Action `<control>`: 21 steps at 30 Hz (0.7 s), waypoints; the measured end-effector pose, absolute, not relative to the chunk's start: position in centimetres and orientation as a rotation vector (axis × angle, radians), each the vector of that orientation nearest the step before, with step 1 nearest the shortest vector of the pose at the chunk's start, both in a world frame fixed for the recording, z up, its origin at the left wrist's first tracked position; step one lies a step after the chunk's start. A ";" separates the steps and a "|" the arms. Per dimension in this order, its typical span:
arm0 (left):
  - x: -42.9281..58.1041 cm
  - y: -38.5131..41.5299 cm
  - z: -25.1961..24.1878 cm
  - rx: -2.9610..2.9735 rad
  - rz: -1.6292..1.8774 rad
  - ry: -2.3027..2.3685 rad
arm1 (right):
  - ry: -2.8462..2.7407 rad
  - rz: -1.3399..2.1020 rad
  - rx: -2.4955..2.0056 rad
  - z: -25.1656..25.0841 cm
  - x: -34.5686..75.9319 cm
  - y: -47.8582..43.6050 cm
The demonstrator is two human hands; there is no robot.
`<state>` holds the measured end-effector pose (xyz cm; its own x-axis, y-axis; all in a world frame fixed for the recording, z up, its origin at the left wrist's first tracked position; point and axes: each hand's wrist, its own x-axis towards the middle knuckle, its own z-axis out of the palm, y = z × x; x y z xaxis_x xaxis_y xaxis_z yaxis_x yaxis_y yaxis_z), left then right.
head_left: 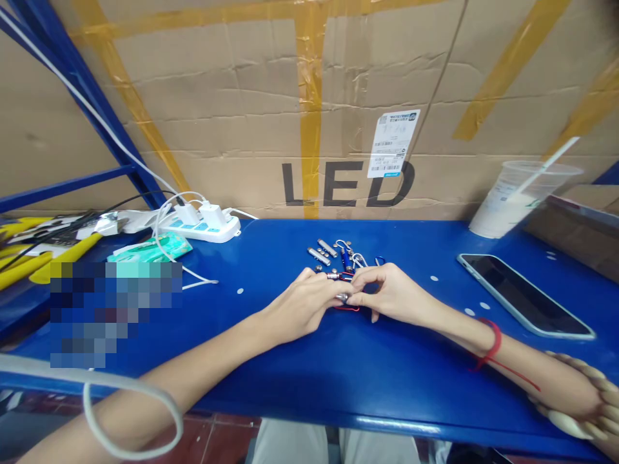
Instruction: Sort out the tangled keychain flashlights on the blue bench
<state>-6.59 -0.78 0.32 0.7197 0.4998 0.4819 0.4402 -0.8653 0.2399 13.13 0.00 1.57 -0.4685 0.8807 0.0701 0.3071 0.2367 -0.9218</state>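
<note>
My left hand [302, 303] and my right hand [387, 293] meet over the blue table, their fingers closed and pinching around a small shiny metal piece [342, 298]. The fingers cover most of it, so its full shape is hidden. A red strip [349, 309] shows just below the fingertips. Right behind the hands lies a small silver and red cylinder [334, 276]. Farther back are two short silver tubes [319, 256] [327, 248], a blue tube [345, 259], silver carabiner-like clips [358, 260] and several small round metal bits [318, 267].
On the right, a phone [525, 293] lies near a plastic cup with a straw [505, 200]. At the left stand a white power strip [203, 229] with cables, a green packet [155, 248] and yellow-handled tools [62, 258]. A large cardboard box [232, 129] backs the table.
</note>
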 end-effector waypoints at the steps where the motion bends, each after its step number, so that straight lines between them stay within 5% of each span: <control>1: -6.6 -0.6 0.5 2.794 0.836 0.796 | -1.895 1.208 -1.095 1.6 13.1 0.2; 11: -6.3 0.1 1.2 2.505 1.098 0.933 | -1.874 1.012 -1.173 2.1 12.5 0.9; 21: -6.4 1.1 1.3 1.922 0.873 0.974 | -2.189 -0.086 -0.660 1.5 13.8 1.3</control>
<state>-6.40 1.10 1.34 0.4668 0.8572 0.2176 0.3100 -0.3890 0.8675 13.85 1.30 1.51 -0.5191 0.4290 0.7393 0.4858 0.8597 -0.1579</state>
